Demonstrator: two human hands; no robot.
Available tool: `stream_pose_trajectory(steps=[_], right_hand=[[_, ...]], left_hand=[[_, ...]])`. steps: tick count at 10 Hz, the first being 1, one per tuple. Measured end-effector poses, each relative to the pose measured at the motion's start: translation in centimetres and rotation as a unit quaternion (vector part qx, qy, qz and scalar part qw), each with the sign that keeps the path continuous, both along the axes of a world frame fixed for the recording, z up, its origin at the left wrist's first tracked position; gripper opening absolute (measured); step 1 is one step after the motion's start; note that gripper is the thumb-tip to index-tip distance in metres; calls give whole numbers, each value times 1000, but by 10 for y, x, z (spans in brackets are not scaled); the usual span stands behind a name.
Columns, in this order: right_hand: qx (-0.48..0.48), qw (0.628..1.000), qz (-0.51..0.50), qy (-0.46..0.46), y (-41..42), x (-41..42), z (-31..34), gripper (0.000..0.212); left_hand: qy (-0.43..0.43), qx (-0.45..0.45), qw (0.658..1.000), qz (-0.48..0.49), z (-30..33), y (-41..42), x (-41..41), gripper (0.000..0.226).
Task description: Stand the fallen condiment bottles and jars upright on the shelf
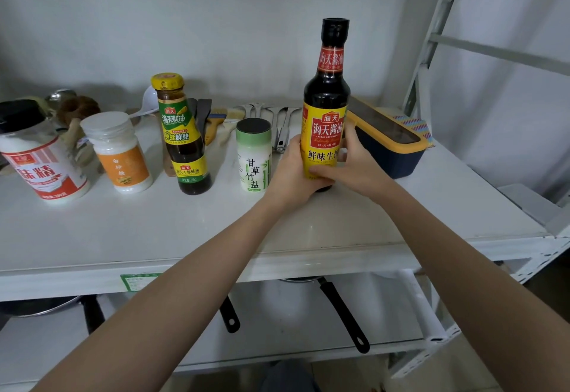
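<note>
A tall dark soy sauce bottle [327, 107] with a yellow and red label stands upright on the white shelf [154, 231], right of centre. My left hand [293, 169] wraps its lower body from the left, and my right hand [354, 163] grips it from the right. To its left a green and white salt shaker [253, 157] stands upright. Further left stand an oyster sauce bottle [182, 135], an orange-labelled sugar jar [118, 154] and a red and white seasoning jar [40, 157], all upright.
A navy and yellow box [388, 141] sits just right of the soy sauce bottle. Brushes, spatulas and metal utensils [277, 126] lie along the back wall. A shelf frame post [431, 40] rises at the right. Pans with black handles [342, 314] sit on the lower shelf.
</note>
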State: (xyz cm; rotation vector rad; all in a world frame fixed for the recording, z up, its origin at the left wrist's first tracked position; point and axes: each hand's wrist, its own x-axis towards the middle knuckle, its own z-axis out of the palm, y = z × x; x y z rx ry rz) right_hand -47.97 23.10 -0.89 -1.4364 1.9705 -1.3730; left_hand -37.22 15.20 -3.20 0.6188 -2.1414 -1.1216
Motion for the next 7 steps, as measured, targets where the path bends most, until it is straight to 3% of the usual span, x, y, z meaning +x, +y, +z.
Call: stream_pose_trajectory(steps=[4,7], right_hand=[[2,1000,-8,21,2,1,0,88],[15,1000,-8,16,5,3,4,94]], left_hand=[[-4,-3,1000,-1,-1,2,1,91],[-47,-11,999,15,2,7,8,108]])
